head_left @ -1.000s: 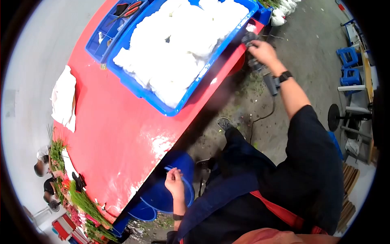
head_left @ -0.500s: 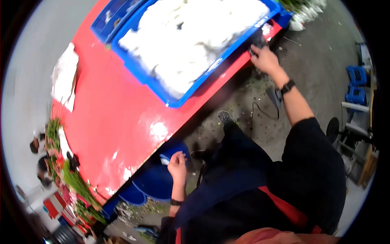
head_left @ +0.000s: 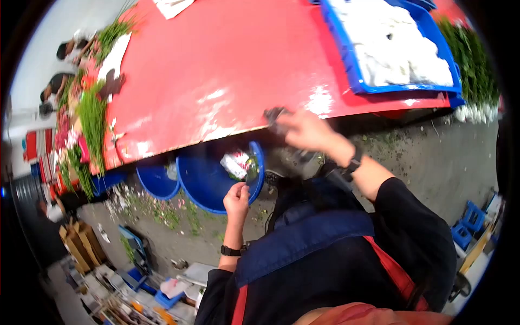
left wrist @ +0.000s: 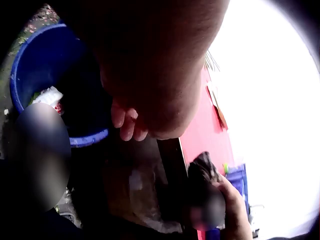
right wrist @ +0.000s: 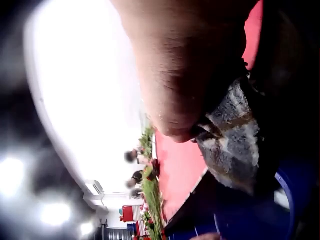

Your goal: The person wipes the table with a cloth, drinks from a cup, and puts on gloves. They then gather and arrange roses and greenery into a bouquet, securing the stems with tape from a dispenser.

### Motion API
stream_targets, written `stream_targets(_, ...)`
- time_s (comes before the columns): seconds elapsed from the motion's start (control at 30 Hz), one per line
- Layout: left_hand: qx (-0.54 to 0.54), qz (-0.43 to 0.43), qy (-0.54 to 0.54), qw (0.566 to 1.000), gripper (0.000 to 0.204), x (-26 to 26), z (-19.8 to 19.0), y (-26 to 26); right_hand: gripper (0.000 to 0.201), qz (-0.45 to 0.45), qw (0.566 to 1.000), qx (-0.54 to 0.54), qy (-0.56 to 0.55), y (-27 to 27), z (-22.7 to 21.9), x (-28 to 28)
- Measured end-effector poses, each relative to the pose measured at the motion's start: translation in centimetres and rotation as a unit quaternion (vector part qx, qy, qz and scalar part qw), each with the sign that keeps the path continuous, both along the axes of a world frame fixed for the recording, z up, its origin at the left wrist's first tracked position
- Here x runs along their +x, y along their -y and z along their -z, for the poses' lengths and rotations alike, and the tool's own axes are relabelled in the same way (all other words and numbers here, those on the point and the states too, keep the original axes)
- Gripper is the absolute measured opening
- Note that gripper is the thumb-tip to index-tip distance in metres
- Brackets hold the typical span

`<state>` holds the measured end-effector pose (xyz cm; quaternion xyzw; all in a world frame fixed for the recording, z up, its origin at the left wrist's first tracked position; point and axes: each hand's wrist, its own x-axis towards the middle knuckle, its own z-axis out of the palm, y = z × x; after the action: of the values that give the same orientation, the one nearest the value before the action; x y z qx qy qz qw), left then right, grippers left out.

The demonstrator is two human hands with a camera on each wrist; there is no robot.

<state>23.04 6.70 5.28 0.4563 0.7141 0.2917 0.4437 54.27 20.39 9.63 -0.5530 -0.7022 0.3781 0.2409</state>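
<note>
My right hand [head_left: 310, 131] grips a crumpled dark grey, cloth-like thing [head_left: 277, 120] over the near edge of the red table [head_left: 216, 70]. In the right wrist view the grey thing [right wrist: 232, 137] has pale patches and a brown band; I cannot tell its kind. My left hand [head_left: 236, 201] hangs with loosely curled fingers by the rim of a large blue bucket [head_left: 203, 187]. Nothing shows in its fingers [left wrist: 127, 125] in the left wrist view. Inside the bucket lies a white and red wrapper [head_left: 236, 164] beside some green.
A blue tub [head_left: 355, 67] heaped with white fluffy material [head_left: 395, 46] stands at the table's right. Beyond it are green stems [head_left: 468, 59]. A smaller blue bucket [head_left: 157, 184] stands on the littered floor. Cut greenery [head_left: 92, 122] lines the left end, with people [head_left: 57, 84] behind.
The view has swung left along the table. My right hand has moved from beside the blue tub to the table's near edge, still holding the grey thing. My left hand stays by the bucket.
</note>
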Motion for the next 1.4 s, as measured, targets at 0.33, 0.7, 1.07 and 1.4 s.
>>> stream_targets(0.33,-0.096,-0.174,-0.032,0.979,0.019,-18.8,2.3,9.4,0.045,0.244,0.913,0.073,0.318,-5.1,6.2,-4.2)
stream_targets(0.7,-0.031,-0.199,0.217,0.955,0.066,-20.6,-0.9,0.1,0.035,-0.145,0.882,-0.346,-0.285,0.7,2.5,-31.7)
stream_targets(1.07,0.087,-0.314,-0.162,0.931,0.051,-23.5,-3.9,-0.4,0.030,-0.320,0.909,-0.197,-0.179,-3.5,-2.5,-35.5)
stream_targets(1.4,0.021,-0.410,0.081,0.908,0.027,-19.9,-2.5,4.7,0.020,-0.622,0.778,0.089,0.006,-5.9,-6.2,-42.1)
